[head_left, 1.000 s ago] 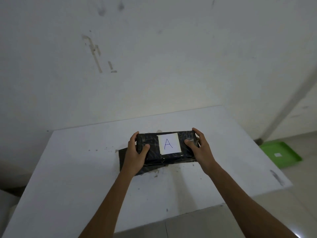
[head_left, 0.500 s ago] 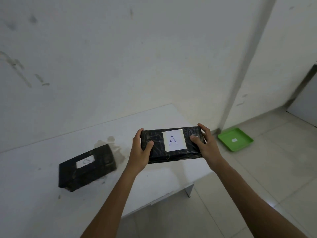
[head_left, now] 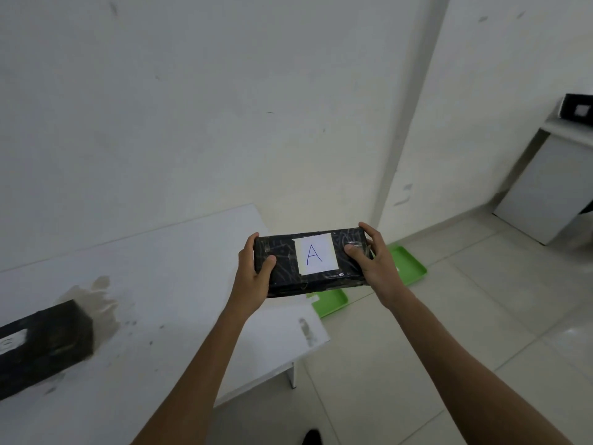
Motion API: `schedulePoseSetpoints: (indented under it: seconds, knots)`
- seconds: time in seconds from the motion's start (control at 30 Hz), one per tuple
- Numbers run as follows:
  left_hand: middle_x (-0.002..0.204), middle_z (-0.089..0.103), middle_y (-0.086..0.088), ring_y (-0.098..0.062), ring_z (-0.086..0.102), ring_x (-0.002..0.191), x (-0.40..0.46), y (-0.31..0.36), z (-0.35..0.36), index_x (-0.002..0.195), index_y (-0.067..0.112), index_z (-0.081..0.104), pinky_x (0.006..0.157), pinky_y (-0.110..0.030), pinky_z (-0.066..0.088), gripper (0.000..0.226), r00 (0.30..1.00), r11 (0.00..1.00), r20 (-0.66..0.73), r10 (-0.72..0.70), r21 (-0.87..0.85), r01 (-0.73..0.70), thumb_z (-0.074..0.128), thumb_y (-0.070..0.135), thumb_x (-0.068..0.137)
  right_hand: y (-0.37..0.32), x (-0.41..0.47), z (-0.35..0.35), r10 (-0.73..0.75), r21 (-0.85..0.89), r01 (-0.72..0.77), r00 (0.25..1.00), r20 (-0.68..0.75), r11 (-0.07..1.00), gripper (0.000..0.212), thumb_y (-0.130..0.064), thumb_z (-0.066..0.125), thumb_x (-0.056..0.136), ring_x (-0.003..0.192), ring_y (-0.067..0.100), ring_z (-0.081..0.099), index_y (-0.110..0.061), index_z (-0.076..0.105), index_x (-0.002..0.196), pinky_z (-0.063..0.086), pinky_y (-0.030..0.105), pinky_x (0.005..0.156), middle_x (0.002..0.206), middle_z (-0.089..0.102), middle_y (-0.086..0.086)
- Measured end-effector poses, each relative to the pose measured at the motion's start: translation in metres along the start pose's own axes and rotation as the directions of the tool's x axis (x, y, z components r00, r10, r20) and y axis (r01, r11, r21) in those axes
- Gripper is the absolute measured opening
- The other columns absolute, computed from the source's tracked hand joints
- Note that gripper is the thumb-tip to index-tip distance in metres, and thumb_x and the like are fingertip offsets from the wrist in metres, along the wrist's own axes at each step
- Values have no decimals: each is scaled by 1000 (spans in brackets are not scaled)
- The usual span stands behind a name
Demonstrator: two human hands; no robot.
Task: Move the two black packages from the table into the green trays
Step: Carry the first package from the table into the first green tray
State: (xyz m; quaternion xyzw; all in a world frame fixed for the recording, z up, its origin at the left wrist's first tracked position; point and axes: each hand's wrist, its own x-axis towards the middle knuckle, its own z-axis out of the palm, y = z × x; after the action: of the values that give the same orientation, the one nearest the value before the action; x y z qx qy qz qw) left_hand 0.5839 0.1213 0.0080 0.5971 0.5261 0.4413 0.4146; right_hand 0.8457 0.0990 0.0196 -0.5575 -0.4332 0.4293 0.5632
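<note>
Package A (head_left: 309,263) aloft past the table's (head_left: 179,258) 3 o'clock corner, clamped endwise by left hand (head_left: 253,277) and right hand (head_left: 373,268), above the green trays (head_left: 412,271). Neither package trayed yet; second package (head_left: 45,342) untouched at 9 o'clock on the table.

One view only — a wide-angle camera on the person's head, looking forward and down along both outstretched forearms. It faces the room's corner, the white table (head_left: 167,284) at lower left and the tiled floor (head_left: 481,332) at right — the hands close in, centre frame.
</note>
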Motion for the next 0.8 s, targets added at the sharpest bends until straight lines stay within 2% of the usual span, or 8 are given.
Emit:
schedulePoseSetpoints:
  seconds: [0.17, 0.27, 0.37, 0.43, 0.53, 0.6, 0.67, 0.8]
  knots:
    - [134, 38, 6, -10, 47, 121, 66, -6, 67, 150, 26, 27, 108, -36, 41, 57, 999, 1000, -30, 17, -12, -17, 51, 26, 98, 15, 82, -46, 19, -22, -18, 1000, 3, 1000, 60, -22, 75, 93, 98, 3, 71, -36, 50, 145, 60, 18, 68, 129, 61, 1]
    - [134, 38, 3, -15, 47, 125, 111, -11, 102, 150, 25, 28, 109, -45, 42, 57, 999, 999, -42, -24, -25, 23, 51, 24, 98, 20, 135, -66, 42, -42, -41, 999, 15, 998, 60, -21, 74, 93, 106, 11, 70, -35, 49, 146, 61, 21, 71, 132, 61, 3]
    - [137, 38, -2, -21, 46, 128, 154, -11, 128, 150, 27, 26, 107, -49, 43, 58, 999, 999, -39, -36, -11, 35, 50, 27, 98, 22, 187, -82, 47, -62, -45, 998, 30, 997, 60, -21, 74, 94, 118, 21, 67, -34, 47, 147, 65, 32, 82, 135, 60, 6]
    - [138, 38, -2, -20, 46, 129, 180, -10, 142, 150, 27, 25, 108, -49, 42, 58, 998, 999, -40, -45, 0, 45, 50, 28, 98, 24, 218, -90, 57, -65, -54, 997, 42, 996, 61, -21, 73, 94, 120, 22, 66, -32, 47, 148, 64, 34, 86, 136, 59, 5]
    - [139, 38, 1, -13, 44, 126, 215, -8, 160, 150, 27, 24, 110, -43, 39, 58, 997, 998, -60, -46, 36, 48, 50, 30, 98, 31, 263, -99, 77, -45, -74, 995, 70, 996, 61, -21, 73, 94, 117, 18, 67, -33, 47, 148, 62, 23, 75, 136, 59, 5]
    - [141, 38, 1, -9, 42, 124, 238, -13, 172, 151, 26, 24, 108, -34, 38, 59, 995, 996, -86, -57, 65, 63, 50, 30, 98, 40, 296, -104, 89, -45, -85, 991, 101, 995, 61, -20, 73, 94, 117, 18, 66, -34, 47, 147, 62, 21, 73, 136, 59, 6]
    - [146, 38, -3, -8, 41, 125, 258, -21, 185, 152, 26, 24, 106, -30, 36, 60, 990, 992, -113, -84, 87, 95, 50, 31, 98, 50, 328, -108, 105, -62, -98, 985, 134, 993, 61, -20, 73, 94, 120, 22, 65, -34, 46, 147, 63, 26, 79, 136, 58, 7]
    - [155, 33, -3, -3, 33, 131, 294, -44, 212, 154, 23, 20, 107, -26, 31, 65, 972, 979, -191, -140, 119, 164, 51, 34, 98, 78, 385, -111, 141, -112, -120, 967, 211, 987, 64, -21, 73, 95, 127, 26, 61, -30, 43, 150, 59, 46, 99, 137, 57, 8]
